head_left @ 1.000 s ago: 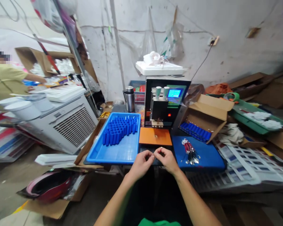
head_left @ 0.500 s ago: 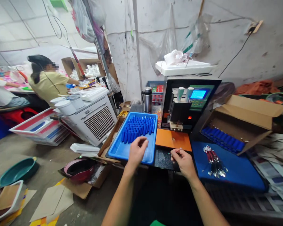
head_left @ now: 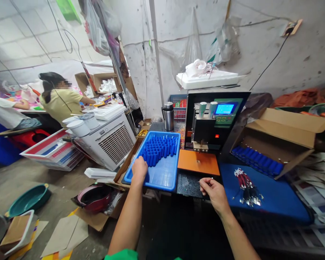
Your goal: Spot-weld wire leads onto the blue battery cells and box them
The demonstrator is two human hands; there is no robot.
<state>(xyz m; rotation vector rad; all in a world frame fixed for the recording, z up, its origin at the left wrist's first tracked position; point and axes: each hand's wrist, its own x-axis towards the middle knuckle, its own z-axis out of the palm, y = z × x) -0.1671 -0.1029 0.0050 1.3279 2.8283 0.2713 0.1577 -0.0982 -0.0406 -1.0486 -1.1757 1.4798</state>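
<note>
My left hand point(head_left: 139, 169) is over the left side of a blue plastic tray point(head_left: 159, 182), at the near end of the blue cylindrical battery cells point(head_left: 158, 150) standing in rows. Its fingers are curled closed, and whatever they hold is hidden. In front of the orange plate point(head_left: 197, 162), my right hand point(head_left: 213, 191) pinches what looks like a small wire lead, with a tiny white end showing above the fingers. Behind the plate stands a black spot-welding machine point(head_left: 206, 126) with a lit blue display. A bundle of red and black wire leads point(head_left: 247, 187) lies to the right.
An open cardboard box point(head_left: 289, 133) with more blue cells sits at right, on a blue surface point(head_left: 281, 196). A steel flask point(head_left: 168, 116) stands behind the tray. At left are an air cooler point(head_left: 108, 141) and a seated person point(head_left: 56, 103) in a yellow top.
My left hand has moved left and down to the edge of the cells, its fingers closing. The right hand has dropped slightly, still pinched. The camera view has shifted a little.
</note>
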